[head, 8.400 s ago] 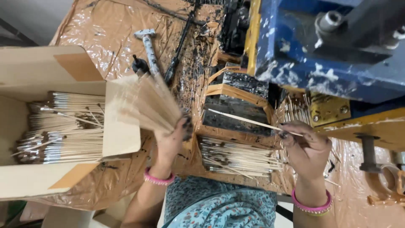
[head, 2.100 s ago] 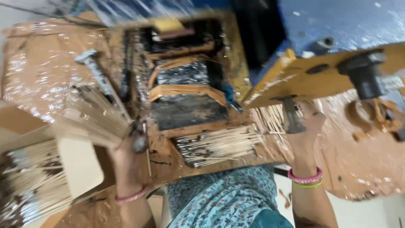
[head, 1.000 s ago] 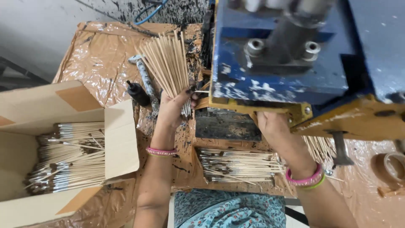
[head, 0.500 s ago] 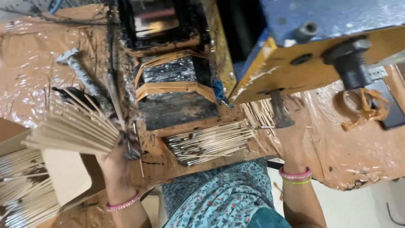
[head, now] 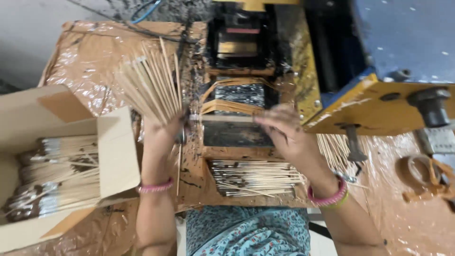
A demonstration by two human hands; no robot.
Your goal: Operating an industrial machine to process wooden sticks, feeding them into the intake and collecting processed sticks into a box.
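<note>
From the head camera, a blue and yellow machine point(head: 379, 61) fills the upper right, its yellow plate overhanging the desk point(head: 85, 61), which is wrapped in crinkled, glossy brown plastic film smeared with black. At the left an open cardboard box point(head: 113, 151) holds a stack of thin sticks point(head: 57, 175) lying sideways, pale at one end and dark-coated at the other. Straight ahead sits a blackened wooden feed tray point(head: 237, 132) leading into the machine, and just below it a flat pile of coated sticks point(head: 256, 178) rests near the desk's front edge. More bare sticks point(head: 334, 149) lie under the yellow plate, partly hidden by the right wrist. A loop of brownish strap point(head: 424, 178) lies at the far right.

The left hand point(head: 163, 135) is raised, fingers closed around the base of a bundle of bare sticks point(head: 149, 83) that fans upward and to the left (thin, straight, pale wood). The right hand point(head: 284, 132) reaches over the tray, palm down; it is blurred, and a single pale stick point(head: 222, 117) seems pinched at its fingertips, lying level between the 2 hands. Both wrists wear pink bangles.
</note>
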